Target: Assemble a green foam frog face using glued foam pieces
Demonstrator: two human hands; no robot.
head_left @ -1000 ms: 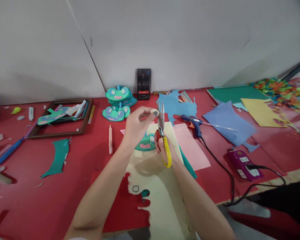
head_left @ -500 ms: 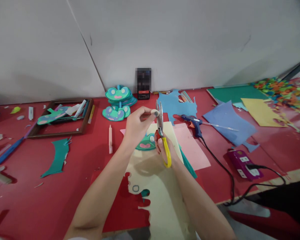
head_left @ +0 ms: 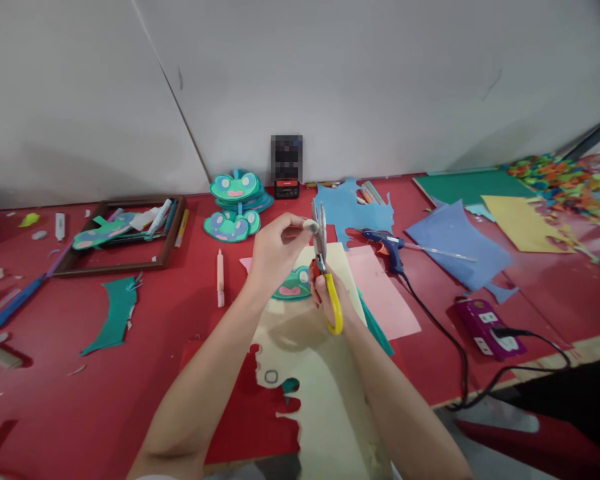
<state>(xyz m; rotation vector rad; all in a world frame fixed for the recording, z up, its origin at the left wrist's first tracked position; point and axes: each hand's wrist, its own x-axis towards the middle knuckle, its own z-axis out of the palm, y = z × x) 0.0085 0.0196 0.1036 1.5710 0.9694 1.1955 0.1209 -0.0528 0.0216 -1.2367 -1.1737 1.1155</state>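
My left hand (head_left: 275,257) pinches a small cream cut-out piece (head_left: 309,225) between thumb and fingertips, right against the scissor blades. In my right hand (head_left: 323,290) are the scissors (head_left: 335,307), with yellow and red handles and blades pointing up. Beneath both hands lies a cream sheet (head_left: 325,380) with a ragged, cut left edge. A green frog-face cut-out (head_left: 290,290) with pink mouth rests on that sheet, partly covered by my hands.
Frog-face cut-outs (head_left: 236,189) are stacked near the wall beside a phone (head_left: 287,167). A wooden frame (head_left: 115,267) with markers stands left; a pink marker (head_left: 221,280) is nearer. Rightward are a glue gun (head_left: 391,250), a purple power strip (head_left: 480,327) and a blue sheet (head_left: 460,243).
Hardly anything differs. Both hands, the scissors and the small cream piece stay in nearly the same place; the view shifts very slightly.
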